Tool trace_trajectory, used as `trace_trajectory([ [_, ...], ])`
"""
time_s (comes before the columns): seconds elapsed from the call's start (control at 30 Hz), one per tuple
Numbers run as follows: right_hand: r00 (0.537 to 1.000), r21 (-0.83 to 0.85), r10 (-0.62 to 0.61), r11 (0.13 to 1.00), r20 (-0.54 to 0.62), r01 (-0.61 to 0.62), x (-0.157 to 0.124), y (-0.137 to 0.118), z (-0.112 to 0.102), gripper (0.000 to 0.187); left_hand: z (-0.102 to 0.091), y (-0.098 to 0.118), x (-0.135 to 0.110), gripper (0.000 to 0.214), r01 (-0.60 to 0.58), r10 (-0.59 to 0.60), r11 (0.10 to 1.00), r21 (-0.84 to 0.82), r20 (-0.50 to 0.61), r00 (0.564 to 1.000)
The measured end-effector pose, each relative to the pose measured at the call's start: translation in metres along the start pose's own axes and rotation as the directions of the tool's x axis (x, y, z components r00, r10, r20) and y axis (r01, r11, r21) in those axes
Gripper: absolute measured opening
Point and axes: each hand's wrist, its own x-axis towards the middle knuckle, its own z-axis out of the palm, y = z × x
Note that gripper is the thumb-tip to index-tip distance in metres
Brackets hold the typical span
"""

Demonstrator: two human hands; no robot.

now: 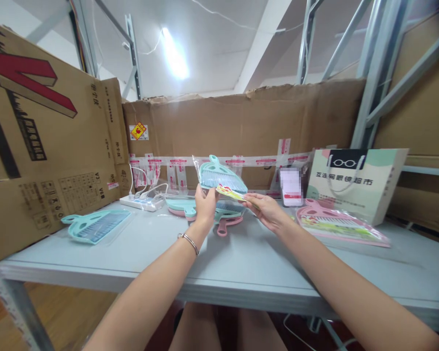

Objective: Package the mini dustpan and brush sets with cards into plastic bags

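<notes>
A teal dustpan and brush set [221, 176] in a clear plastic bag is lifted above the middle of the table, its handle pointing up. My left hand [206, 204] is closed on its left lower edge. My right hand [265, 210] pinches the right end of a printed yellow-green card [229, 192], which lies against the bag's lower edge; whether it is partly inside the bag I cannot tell. Below, a pile of teal and pink dustpan sets [181, 207] rests on the table, partly hidden by my left hand.
One bagged teal dustpan set [98, 226] lies on the left of the table [161, 263]. Pink sets with a card [340, 224] lie at right, before a paper bag [354, 183]. A phone [291, 186] stands at back; a power strip [142, 201] sits back left. Cardboard [212, 126] walls the rear.
</notes>
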Motion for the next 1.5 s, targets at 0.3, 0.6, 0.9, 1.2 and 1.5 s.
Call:
trace_trajectory([
  [0.3,0.979,-0.178,-0.162,0.974,-0.119,0.140,0.005,0.006,-0.005,0.013,0.005,-0.009,-0.016,0.021,0.057,-0.061,0.998,0.038,0.137,0.989],
  [0.6,0.625,-0.865,-0.759,0.177,0.183,0.469,0.000,0.007,-0.008,0.006,0.010,-0.006,-0.028,0.029,0.302,-0.301,0.953,0.030,0.226,0.926],
  [0.9,0.558,-0.956,-0.776,-0.243,0.294,0.165,0.007,0.003,-0.021,0.009,0.008,-0.012,-0.027,0.038,0.504,-0.521,0.853,0.132,0.239,0.819],
  [1.2,0.597,-0.948,-0.751,-0.314,0.281,0.052,0.009,0.002,-0.024,0.020,0.008,-0.013,-0.026,0.037,0.500,-0.518,0.855,0.136,0.243,0.820],
  [1.5,0.658,-0.934,-0.665,-0.290,0.353,0.208,0.007,0.011,-0.016,0.010,0.010,-0.011,-0.030,0.035,0.473,-0.491,0.871,0.133,0.264,0.830],
])
